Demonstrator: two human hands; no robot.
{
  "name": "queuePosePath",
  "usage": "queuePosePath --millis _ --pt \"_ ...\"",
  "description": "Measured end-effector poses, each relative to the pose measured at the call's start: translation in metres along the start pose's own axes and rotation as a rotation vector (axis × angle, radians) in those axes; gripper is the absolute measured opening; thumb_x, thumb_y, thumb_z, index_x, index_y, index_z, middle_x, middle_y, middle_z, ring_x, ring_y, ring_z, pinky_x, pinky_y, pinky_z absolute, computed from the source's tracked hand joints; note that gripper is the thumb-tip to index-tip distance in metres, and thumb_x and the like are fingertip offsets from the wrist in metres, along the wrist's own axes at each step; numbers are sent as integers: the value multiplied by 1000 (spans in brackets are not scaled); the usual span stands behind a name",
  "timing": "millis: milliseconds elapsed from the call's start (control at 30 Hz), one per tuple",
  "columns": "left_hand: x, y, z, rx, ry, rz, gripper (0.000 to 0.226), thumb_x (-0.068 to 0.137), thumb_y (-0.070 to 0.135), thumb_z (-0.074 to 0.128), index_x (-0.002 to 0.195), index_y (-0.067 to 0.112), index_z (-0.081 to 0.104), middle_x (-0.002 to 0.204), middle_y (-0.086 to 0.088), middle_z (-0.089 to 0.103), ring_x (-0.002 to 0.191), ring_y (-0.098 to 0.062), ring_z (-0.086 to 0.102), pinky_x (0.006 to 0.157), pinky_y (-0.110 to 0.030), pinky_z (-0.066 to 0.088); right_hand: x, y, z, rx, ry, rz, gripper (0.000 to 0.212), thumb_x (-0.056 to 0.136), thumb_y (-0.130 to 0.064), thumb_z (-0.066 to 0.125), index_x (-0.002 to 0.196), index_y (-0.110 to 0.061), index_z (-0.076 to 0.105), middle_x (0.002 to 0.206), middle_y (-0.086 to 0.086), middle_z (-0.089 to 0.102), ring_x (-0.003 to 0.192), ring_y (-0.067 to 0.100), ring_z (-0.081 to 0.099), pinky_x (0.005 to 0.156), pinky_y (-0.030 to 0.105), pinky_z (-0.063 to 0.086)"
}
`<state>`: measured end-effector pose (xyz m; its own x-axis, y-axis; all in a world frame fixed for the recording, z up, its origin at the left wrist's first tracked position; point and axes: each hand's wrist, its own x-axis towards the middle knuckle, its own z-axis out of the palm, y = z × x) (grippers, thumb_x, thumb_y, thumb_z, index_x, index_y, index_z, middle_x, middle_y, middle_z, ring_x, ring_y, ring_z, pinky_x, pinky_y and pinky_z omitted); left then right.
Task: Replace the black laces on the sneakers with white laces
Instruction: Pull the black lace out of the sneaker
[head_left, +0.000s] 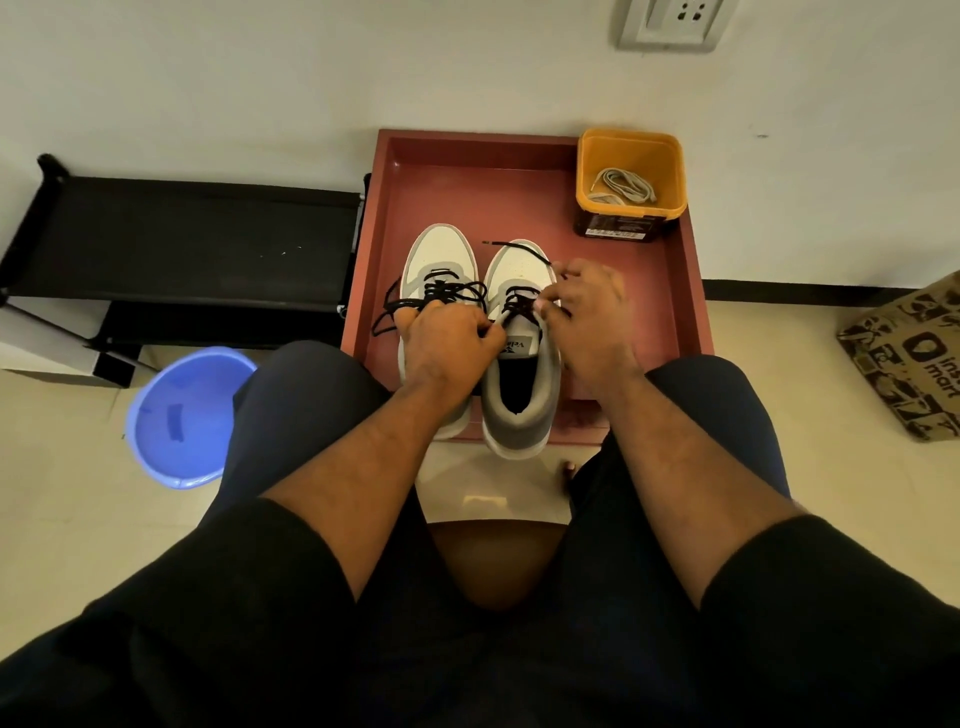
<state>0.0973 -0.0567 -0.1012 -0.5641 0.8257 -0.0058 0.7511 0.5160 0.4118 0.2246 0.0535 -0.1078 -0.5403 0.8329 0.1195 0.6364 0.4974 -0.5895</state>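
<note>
Both hands pinch the black lace (519, 304) of the right sneaker (522, 353): left hand (449, 348) at its tongue, right hand (589, 317) beside its eyelets. Grey-white, it overhangs the red tray's (693, 291) near edge.
</note>
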Motion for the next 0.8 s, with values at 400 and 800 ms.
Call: queuePosePath --millis 400,800 --pt "-4 1 -3 24 -13 29 38 94 45 50 67 22 66 62 4 59 69 -15 53 74 -36 22 -7 -12 8 -204 -140 -194 15 82 -29 70 95 -24 76 142 -1 47 140 27 25 108 50 24" --pt "-5 2 -2 -15 0 21 39 93 37 50 61 20 62 57 4 54 64 -15 49 73 -34 17 -7 -8 -13 -161 -90 -39 41 80 -38 73 120 -38 65 156 -5 26 145 27 11 113 48 14"
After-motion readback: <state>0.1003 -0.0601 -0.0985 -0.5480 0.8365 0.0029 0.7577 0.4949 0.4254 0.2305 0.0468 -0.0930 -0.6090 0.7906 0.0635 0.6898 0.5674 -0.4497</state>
